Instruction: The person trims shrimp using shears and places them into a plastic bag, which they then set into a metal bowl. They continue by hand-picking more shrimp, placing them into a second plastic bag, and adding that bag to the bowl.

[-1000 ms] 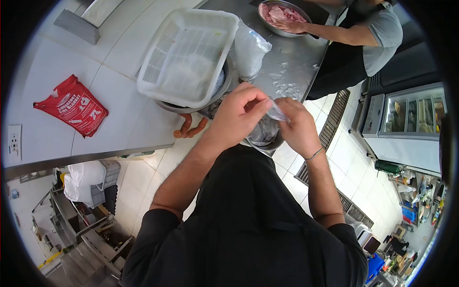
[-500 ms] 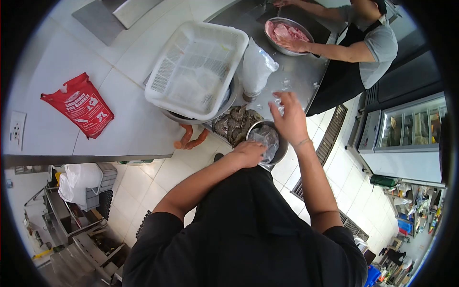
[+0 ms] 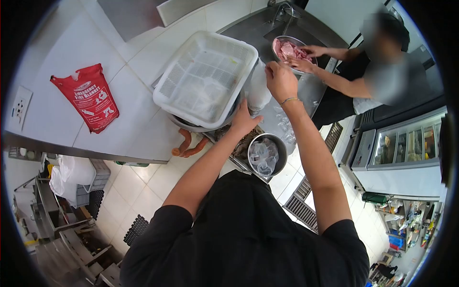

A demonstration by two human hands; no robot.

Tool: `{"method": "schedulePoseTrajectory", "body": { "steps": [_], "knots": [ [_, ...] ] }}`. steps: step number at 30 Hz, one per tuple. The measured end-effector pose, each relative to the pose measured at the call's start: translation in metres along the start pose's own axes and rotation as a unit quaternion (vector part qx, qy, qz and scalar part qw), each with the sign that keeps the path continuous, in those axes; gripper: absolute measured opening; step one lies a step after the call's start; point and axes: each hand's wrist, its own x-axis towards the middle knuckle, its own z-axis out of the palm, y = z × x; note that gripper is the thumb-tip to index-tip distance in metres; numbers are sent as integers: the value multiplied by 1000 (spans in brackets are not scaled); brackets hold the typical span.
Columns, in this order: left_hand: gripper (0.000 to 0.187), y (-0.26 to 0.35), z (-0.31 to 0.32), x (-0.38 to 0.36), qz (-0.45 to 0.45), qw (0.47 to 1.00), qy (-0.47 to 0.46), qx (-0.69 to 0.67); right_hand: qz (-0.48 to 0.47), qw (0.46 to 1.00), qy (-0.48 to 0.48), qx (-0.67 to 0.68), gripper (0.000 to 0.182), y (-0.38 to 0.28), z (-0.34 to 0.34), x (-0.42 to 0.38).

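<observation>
A clear whitish plastic bag (image 3: 258, 90) stands upright on the steel counter beside the white perforated basket (image 3: 165, 92). My right hand (image 3: 283, 82) is closed at the bag's upper edge, fingertips pinched together. Low by the bag, my left hand (image 3: 245, 120) has its thumb and fingers apart around the bag's lower end. Below it are grey-brown shrimp-like pieces (image 3: 243, 145), partly hidden by my left wrist. A round steel pot (image 3: 282, 154) holding thin clear plastic bags (image 3: 263, 157) is nearest to my body.
Another person (image 3: 387, 71) has both hands in a steel bowl of pink meat (image 3: 288, 49) by the sink. A red fire blanket packet (image 3: 91, 99) lies left. An orange-brown curved item (image 3: 187, 145) is at the counter edge. A glass-front fridge (image 3: 406, 143) stands right.
My left hand has left the pot and moved up to the bag's lower end. My right hand has risen to the bag's top and its fingers have closed. The view has shifted slightly.
</observation>
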Motion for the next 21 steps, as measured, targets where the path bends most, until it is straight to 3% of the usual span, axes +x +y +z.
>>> {"method": "schedulePoseTrajectory", "body": {
  "steps": [2, 8, 12, 17, 21],
  "knots": [
    [118, 0, 13, 13, 38, 998, 43, 34, 1, 1000, 14, -14, 11, 5, 14, -5],
    [119, 18, 34, 28, 16, 992, 124, -20, 23, 999, -32, 22, 18, 16, 13, 2],
    [114, 26, 37, 27, -11, 992, 124, -32, 85, 990, -79, 81, 23, 9, -6, 10],
    [111, 22, 50, 29, 25, 982, 187, -18, 110, 986, -29, 118, 20, 35, 5, 13],
    [111, 22, 44, 26, -52, 986, 145, -68, 97, 993, -9, 72, 20, 35, 6, 10]
  ]
}}
